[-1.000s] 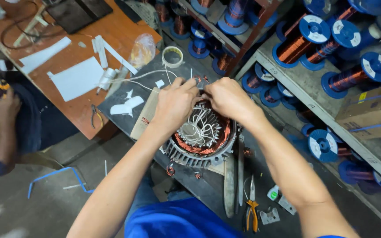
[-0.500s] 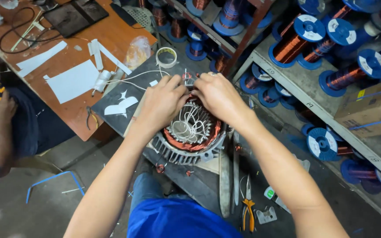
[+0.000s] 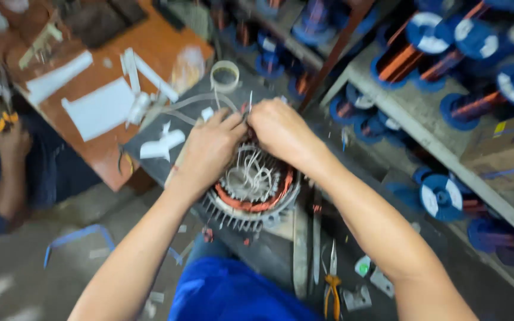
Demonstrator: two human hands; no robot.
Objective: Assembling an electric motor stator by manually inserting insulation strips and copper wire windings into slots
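Note:
A round finned motor stator (image 3: 251, 196) with copper windings and white sleeved leads stands on a dark bench in front of me. My left hand (image 3: 209, 148) and my right hand (image 3: 278, 131) meet at its far rim, fingers pinched together on the white leads there. What exactly each fingertip grips is hidden by blur and by the hands themselves. Thin white wires (image 3: 200, 101) run from my hands toward the far left.
Roll of tape (image 3: 225, 75) beyond the hands. White paper strips (image 3: 99, 107) lie on a brown table. Orange-handled pliers (image 3: 331, 291) and metal bars lie near me on the right. Shelves of blue copper-wire spools (image 3: 441, 47) at right. Another person's hand (image 3: 10, 139) at left.
The view has shifted and blurred. Both hands have stayed at the stator's far rim, drawn slightly closer together on the leads.

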